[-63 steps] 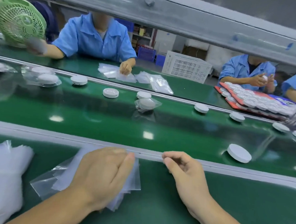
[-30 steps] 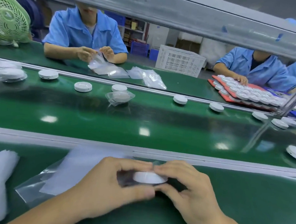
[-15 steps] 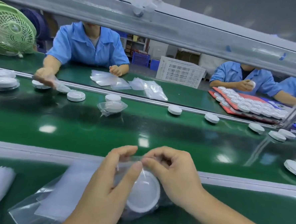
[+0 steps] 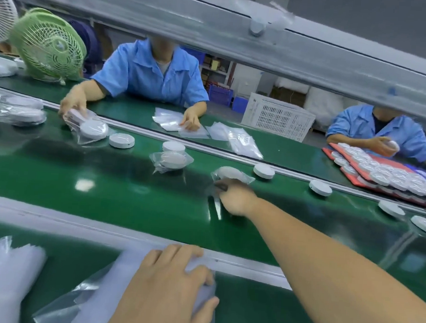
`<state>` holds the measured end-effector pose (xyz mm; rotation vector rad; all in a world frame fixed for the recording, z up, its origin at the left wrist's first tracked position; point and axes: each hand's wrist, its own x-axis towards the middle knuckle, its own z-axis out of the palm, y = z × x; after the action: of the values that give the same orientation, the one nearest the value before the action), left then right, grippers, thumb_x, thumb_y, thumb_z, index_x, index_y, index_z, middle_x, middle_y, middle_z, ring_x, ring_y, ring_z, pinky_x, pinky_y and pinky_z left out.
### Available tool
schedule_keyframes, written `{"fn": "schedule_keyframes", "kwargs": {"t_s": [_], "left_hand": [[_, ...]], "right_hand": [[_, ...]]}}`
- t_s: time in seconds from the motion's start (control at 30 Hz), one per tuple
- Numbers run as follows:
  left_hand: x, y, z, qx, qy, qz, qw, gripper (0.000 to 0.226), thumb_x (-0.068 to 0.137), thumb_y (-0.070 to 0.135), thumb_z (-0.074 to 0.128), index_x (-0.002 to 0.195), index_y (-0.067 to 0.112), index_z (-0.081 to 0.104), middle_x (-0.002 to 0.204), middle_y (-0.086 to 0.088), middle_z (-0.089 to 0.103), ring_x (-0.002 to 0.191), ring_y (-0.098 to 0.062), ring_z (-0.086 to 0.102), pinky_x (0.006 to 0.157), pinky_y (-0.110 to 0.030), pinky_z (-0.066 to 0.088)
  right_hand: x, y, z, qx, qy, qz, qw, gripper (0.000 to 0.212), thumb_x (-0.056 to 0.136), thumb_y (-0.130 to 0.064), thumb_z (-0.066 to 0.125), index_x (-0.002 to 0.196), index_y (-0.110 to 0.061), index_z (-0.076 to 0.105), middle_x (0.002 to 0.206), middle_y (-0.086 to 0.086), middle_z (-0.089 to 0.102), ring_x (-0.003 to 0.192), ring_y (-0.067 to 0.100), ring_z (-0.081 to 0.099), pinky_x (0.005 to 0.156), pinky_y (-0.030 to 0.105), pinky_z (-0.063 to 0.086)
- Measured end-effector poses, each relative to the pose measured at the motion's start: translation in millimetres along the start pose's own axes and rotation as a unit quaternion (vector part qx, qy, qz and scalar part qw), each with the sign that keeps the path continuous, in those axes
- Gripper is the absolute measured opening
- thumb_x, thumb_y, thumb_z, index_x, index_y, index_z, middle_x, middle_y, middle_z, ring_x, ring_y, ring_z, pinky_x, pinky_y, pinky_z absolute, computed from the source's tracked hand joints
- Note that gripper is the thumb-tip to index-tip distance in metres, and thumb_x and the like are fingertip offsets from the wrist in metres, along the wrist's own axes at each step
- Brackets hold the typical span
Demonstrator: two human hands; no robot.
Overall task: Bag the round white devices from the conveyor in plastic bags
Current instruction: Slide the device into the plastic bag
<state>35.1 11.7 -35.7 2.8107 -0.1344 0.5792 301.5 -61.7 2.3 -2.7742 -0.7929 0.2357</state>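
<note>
My right hand (image 4: 234,197) reaches out over the green conveyor belt (image 4: 105,187) and grips the near edge of a clear plastic bag holding a round white device (image 4: 231,174), low over the belt. My left hand (image 4: 172,286) rests flat with spread fingers on the stack of empty plastic bags (image 4: 91,298) on the near green ledge. Bare round white devices (image 4: 121,140) (image 4: 263,170) (image 4: 320,187) lie along the far side of the belt. Another bagged device (image 4: 171,159) lies left of my right hand.
A grey rail (image 4: 78,224) separates my ledge from the belt. A white pile (image 4: 0,275) sits at the near left. Opposite, a person's hand (image 4: 72,104) sets a bagged device (image 4: 94,129) on the belt. Red trays of devices (image 4: 381,171), a white crate (image 4: 279,118) and a green fan (image 4: 48,44) stand beyond.
Both hands were closing the bag round the device on the ledge. Now my right hand has carried the bagged device out over the belt, and my left hand has dropped onto the bag stack.
</note>
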Motion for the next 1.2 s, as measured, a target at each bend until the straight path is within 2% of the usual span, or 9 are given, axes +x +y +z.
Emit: {"fn": "schedule_keyframes", "kwargs": {"t_s": [0.1, 0.2, 0.33, 0.4, 0.5, 0.6, 0.83, 1.07, 1.2], "left_hand": [[-0.7, 1.3, 0.2, -0.017, 0.004, -0.013, 1.000, 0.027, 0.067, 0.066, 0.052, 0.076, 0.046, 0.068, 0.092, 0.024, 0.064, 0.085, -0.006, 0.065, 0.070, -0.030, 0.055], [-3.3, 1.2, -1.1, -0.021, -0.020, -0.042, 0.999, 0.031, 0.076, 0.067, 0.049, 0.090, 0.047, 0.067, 0.104, 0.027, 0.059, 0.102, -0.003, 0.057, 0.088, -0.031, 0.046], [-8.5, -0.8, 0.9, -0.018, -0.050, -0.061, 0.997, 0.045, 0.086, 0.072, 0.032, 0.115, 0.048, 0.057, 0.125, 0.026, 0.046, 0.128, -0.006, 0.039, 0.107, -0.027, 0.026], [-9.8, 0.1, 1.4, 0.014, -0.083, -0.077, 0.993, 0.062, 0.086, 0.079, 0.017, 0.135, 0.049, 0.041, 0.154, 0.012, 0.027, 0.149, -0.017, 0.009, 0.121, -0.034, 0.009], [-12.1, 1.8, 3.1, 0.069, -0.161, -0.107, 0.979, 0.092, 0.075, 0.091, -0.004, 0.155, 0.047, 0.003, 0.165, 0.001, -0.023, 0.144, -0.019, -0.039, 0.120, -0.051, -0.016], [-13.0, 3.8, 1.2, 0.097, -0.215, -0.117, 0.965, 0.098, 0.067, 0.095, -0.011, 0.153, 0.049, -0.017, 0.163, 0.000, -0.029, 0.146, -0.022, -0.036, 0.118, -0.055, -0.019], [-11.0, 2.7, -17.7, 0.013, -0.255, -0.124, 0.959, 0.100, 0.066, 0.098, -0.003, 0.153, 0.050, -0.014, 0.163, 0.004, -0.028, 0.144, -0.014, -0.037, 0.119, -0.050, -0.020], [-24.2, -16.9, -40.7, 0.106, -0.269, -0.085, 0.953, 0.124, 0.036, 0.114, 0.020, 0.142, 0.065, -0.021, 0.156, 0.010, -0.037, 0.139, -0.017, -0.046, 0.114, -0.057, -0.024], [-43.6, -21.1, -33.2, 0.077, -0.246, -0.116, 0.959, 0.100, 0.046, 0.112, 0.015, 0.132, 0.075, -0.020, 0.162, 0.013, -0.029, 0.146, -0.013, -0.035, 0.118, -0.054, -0.018]], "right_hand": [[-35.6, -3.9, 11.9, -0.019, 0.054, -0.064, 0.996, 0.042, 0.099, -0.051, 0.055, 0.139, -0.039, 0.058, 0.146, -0.007, 0.058, 0.130, 0.023, 0.055, 0.108, 0.039, 0.045], [-91.4, 2.0, 20.7, -0.037, 0.046, -0.123, 0.991, 0.043, 0.096, -0.063, 0.051, 0.135, -0.045, 0.059, 0.155, -0.010, 0.048, 0.147, 0.019, 0.034, 0.118, 0.045, 0.030], [-168.4, 20.6, 31.3, 0.042, 0.053, -0.140, 0.988, 0.065, 0.086, -0.081, 0.034, 0.141, -0.051, 0.050, 0.160, -0.021, 0.035, 0.153, 0.003, 0.013, 0.125, 0.034, 0.017], [-197.9, 29.4, 44.3, 0.052, 0.066, -0.134, 0.987, 0.066, 0.086, -0.084, 0.031, 0.143, -0.053, 0.046, 0.162, -0.027, 0.027, 0.153, -0.004, 0.005, 0.126, 0.029, 0.012], [-218.2, 33.3, 58.0, 0.068, 0.138, -0.118, 0.981, 0.056, 0.090, -0.075, 0.037, 0.131, -0.047, 0.061, 0.152, -0.027, 0.043, 0.149, -0.004, 0.019, 0.124, 0.028, 0.020], [-216.9, 31.2, 58.4, 0.060, 0.191, -0.141, 0.970, 0.043, 0.093, -0.062, 0.045, 0.122, -0.040, 0.068, 0.139, -0.025, 0.056, 0.142, -0.003, 0.032, 0.119, 0.024, 0.025], [-218.3, 30.9, 57.1, 0.083, 0.187, -0.152, 0.967, 0.037, 0.092, -0.060, 0.049, 0.113, -0.039, 0.072, 0.122, -0.030, 0.061, 0.125, -0.008, 0.041, 0.111, 0.025, 0.036], [-227.3, 19.3, 50.0, 0.000, 0.105, -0.232, 0.967, 0.041, 0.097, -0.057, 0.046, 0.131, -0.043, 0.064, 0.138, -0.027, 0.053, 0.131, 0.000, 0.043, 0.112, 0.028, 0.032], [-233.0, 6.8, 50.7, -0.024, 0.087, -0.232, 0.968, 0.038, 0.102, -0.051, 0.046, 0.135, -0.042, 0.064, 0.144, -0.021, 0.053, 0.136, 0.004, 0.041, 0.117, 0.032, 0.028]]}}
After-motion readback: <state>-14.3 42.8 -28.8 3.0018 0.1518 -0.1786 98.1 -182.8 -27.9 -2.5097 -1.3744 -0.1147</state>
